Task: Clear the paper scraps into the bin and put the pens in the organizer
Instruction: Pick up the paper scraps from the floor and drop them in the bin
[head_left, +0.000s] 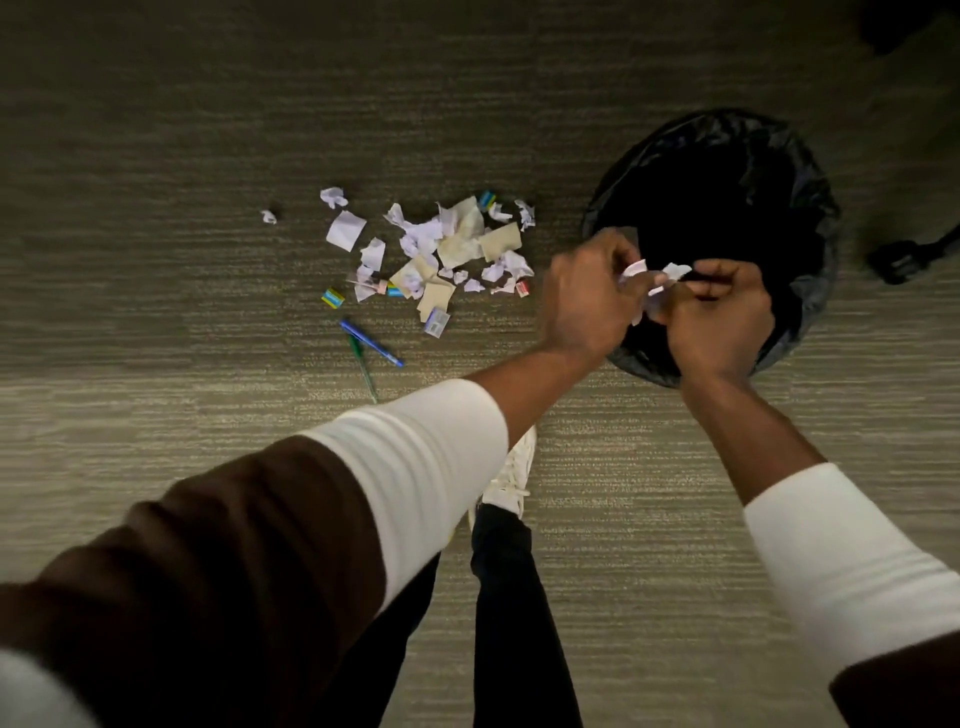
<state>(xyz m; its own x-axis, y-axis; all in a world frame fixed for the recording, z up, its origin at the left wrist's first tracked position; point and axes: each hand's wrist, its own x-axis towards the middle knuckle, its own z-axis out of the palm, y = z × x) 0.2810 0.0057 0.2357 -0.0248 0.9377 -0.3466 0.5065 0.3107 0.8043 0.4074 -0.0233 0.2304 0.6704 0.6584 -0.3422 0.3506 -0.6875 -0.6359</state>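
hands: left hand and right hand both pinch white paper bits together over the bin | scraps pile and two pens on floor, left of hands | hidden: bin interior dark, near rim behind hands

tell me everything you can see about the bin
The bin is round and lined with a glossy, crinkled black plastic bag folded over its rim. It stands upright on the carpet, right of the scrap pile, its inside too dark to see into. Both hands, the left hand and right hand, hold white paper scraps over its near edge; whether they touch the liner is unclear.
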